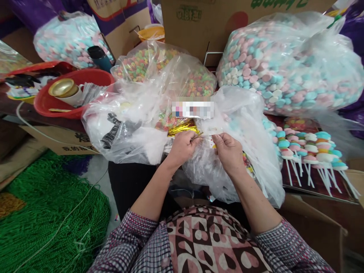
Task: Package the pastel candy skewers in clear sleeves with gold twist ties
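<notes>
Both hands meet over my lap at the table's front edge. My left hand (183,146) is closed in a pinch, and a thin gold twist tie (200,134) shows at its fingertips. Just behind it lies a bundle of gold twist ties (182,130). A short distance to the right, my right hand (228,149) is closed too, thumb against forefinger. Beside its fingertips is a small whitish piece with coloured dots (212,142); what the fingers grip is too small to make out. Crumpled clear plastic bags (210,178) lie under and around the hands.
Marshmallow skewers (315,148) on white sticks lie at the right. Large bags of marshmallows (256,68) and ring-shaped candies (142,62) stand behind. At the left are a red basin (42,104), a dark bottle (99,58), and green cord (57,201) below.
</notes>
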`<act>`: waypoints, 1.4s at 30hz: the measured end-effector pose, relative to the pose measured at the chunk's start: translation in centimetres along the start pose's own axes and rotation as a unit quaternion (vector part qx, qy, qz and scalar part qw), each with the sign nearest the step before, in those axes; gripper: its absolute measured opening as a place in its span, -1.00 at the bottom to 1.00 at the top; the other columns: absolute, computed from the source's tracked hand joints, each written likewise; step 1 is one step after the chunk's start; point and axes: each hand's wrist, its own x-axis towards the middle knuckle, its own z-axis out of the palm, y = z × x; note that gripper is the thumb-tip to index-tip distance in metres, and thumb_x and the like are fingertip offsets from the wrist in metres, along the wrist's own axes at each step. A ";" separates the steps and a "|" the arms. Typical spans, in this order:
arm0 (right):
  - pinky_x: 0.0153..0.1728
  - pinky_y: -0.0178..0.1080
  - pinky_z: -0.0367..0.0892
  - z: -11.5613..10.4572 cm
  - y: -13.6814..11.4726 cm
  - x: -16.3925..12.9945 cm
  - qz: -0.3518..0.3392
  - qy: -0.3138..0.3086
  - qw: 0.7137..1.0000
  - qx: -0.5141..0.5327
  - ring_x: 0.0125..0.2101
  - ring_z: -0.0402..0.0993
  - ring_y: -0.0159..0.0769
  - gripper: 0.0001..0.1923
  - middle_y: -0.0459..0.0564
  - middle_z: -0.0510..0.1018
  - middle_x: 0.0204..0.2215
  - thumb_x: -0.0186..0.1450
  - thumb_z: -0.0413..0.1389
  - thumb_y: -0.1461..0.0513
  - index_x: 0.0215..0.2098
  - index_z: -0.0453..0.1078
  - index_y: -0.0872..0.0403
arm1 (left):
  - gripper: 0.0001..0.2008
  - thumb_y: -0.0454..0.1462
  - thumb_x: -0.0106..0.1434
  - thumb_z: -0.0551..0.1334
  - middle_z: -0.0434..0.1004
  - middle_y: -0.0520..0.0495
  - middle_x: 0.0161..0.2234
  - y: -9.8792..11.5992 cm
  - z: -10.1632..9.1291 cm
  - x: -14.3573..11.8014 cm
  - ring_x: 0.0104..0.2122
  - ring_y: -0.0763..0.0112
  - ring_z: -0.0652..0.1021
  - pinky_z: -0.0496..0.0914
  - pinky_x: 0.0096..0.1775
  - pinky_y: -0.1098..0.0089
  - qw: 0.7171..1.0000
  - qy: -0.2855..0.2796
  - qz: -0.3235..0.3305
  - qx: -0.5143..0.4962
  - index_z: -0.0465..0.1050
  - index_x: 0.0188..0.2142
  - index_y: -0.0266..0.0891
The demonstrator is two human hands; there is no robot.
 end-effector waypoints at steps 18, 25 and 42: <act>-0.58 -0.31 0.07 -0.7 1.2 -1.1 0.053 0.035 0.996 0.067 -0.65 0.13 -0.43 -0.60 -0.22 0.25 -0.73 0.21 0.18 -0.02 -0.61 0.26 0.03 | -0.74 -0.19 0.38 0.08 0.57 -0.03 -0.39 -0.5 1.0 1.3 -0.32 0.33 0.53 0.37 -0.22 0.35 0.990 0.047 -0.117 -0.059 0.51 -0.29 -0.21; -0.53 -0.28 0.05 -1.3 2.0 -1.1 0.032 0.057 0.998 0.006 -0.61 0.12 -0.39 -0.55 -0.21 0.23 -0.73 0.26 0.12 -0.06 -0.63 0.18 0.01 | -0.64 -0.25 0.37 0.09 0.48 -0.23 0.12 -0.7 0.4 1.4 0.19 0.08 0.37 0.16 0.22 0.08 0.975 0.152 -0.072 0.144 0.45 0.11 -0.20; -0.58 -0.33 0.22 -3.2 0.8 -3.1 0.104 -0.021 0.953 0.284 -0.59 0.27 -0.42 -0.66 -0.18 0.43 -0.56 0.09 0.30 -0.03 -0.39 0.45 0.03 | -0.63 -0.09 0.32 0.08 0.30 0.08 -0.60 3.6 0.0 -0.9 -0.53 0.46 0.33 0.17 -0.42 0.41 0.992 -0.101 0.007 -0.077 0.29 -0.56 -0.21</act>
